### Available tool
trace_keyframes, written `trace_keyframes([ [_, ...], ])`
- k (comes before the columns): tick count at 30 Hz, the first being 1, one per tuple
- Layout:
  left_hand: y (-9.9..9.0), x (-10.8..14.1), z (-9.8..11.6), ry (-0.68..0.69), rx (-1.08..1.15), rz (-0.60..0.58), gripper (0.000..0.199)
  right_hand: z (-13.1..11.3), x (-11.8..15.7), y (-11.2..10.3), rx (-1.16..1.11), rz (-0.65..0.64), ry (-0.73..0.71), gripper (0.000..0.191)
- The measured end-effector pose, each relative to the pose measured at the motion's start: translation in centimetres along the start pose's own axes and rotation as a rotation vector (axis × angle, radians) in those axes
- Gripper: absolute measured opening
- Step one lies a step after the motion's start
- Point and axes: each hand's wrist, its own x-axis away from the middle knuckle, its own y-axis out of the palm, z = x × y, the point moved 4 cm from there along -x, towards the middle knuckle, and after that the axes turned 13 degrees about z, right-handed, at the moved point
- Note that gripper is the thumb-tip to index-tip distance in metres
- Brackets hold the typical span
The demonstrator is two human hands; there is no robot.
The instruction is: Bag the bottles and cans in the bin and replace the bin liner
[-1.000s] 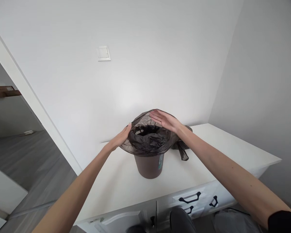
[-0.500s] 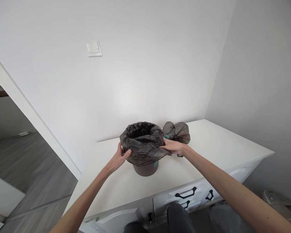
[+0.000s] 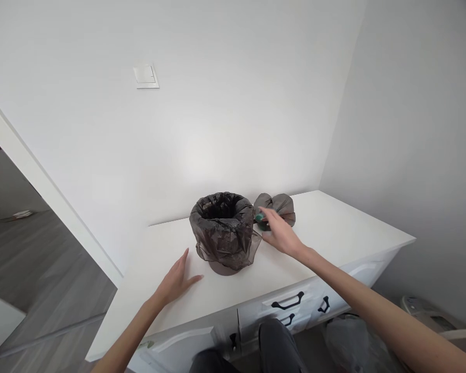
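A small brown bin [image 3: 222, 269] stands upright on the white cabinet top. A dark, see-through bin bag [image 3: 224, 241] lines it, folded over the rim and hanging loosely down the outside. My left hand [image 3: 176, 280] is open at the bin's near left, thumb and fingers spread and apart from the bag. On the right, my right hand [image 3: 277, 232] has its fingers apart beside a small green item [image 3: 260, 217], whose kind I cannot make out; whether they touch it is unclear. Behind that hand lies a bunched dark bag [image 3: 284, 206], partly covered by it.
The white cabinet [image 3: 330, 228] has black handles [image 3: 288, 301] on its front. A light switch [image 3: 146, 76] is on the wall behind. A doorway opens at the left onto grey flooring [image 3: 58, 274]. My knees are close to the cabinet front.
Both hands have let go of the bin bag. My left hand moved down and left; my right hand shifted toward the green item. The bag's folded edge now hangs lower around the bin.
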Motion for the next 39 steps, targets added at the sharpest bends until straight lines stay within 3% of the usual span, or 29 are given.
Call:
trace_keyframes([
  [3, 0.6, 2.5, -1.7, -0.056, -0.072, 0.064, 0.090, -3.0, -0.3, -2.4, -0.076, 0.066, -0.068, 0.079],
  [7, 0.7, 4.5, -1.0, -0.041, -0.143, 0.147, 0.077, -6.7, -1.0, -1.1, -0.150, -0.141, -0.202, 0.053],
  [10, 0.4, 5.2, -0.6, -0.010, -0.156, 0.182, 0.070, -8.6, -1.5, -0.1, -0.054, -0.108, -0.223, 0.029],
  [12, 0.1, 5.5, -0.6, -0.001, -0.160, 0.188, 0.067, -9.6, -1.3, -0.5, -0.021, -0.048, -0.212, 0.023],
  [15, 0.3, 5.8, -1.1, 0.012, -0.173, 0.194, 0.065, -10.9, 0.0, -3.0, -0.056, 0.028, -0.216, 0.027],
  [18, 0.8, 5.8, -1.7, 0.031, -0.194, 0.215, 0.065, -11.2, 1.7, -6.9, -0.062, 0.130, -0.207, 0.035],
  [24, 1.8, 5.7, -2.5, 0.043, -0.210, 0.246, 0.065, -8.6, 5.5, -15.1, 0.123, 0.419, -0.130, 0.056],
  [29, 2.2, 5.2, -2.8, 0.052, -0.223, 0.243, 0.067, -4.3, 8.3, -19.6, 0.306, 0.526, -0.106, 0.060],
  [34, 2.3, 4.6, -2.7, 0.024, -0.229, 0.213, 0.069, 1.2, 8.8, -21.0, 0.456, 0.464, -0.115, 0.059],
  [39, 1.2, 4.6, -0.9, 0.000, -0.232, 0.205, 0.072, 4.8, 7.9, -20.3, 0.442, 0.477, -0.084, 0.062],
])
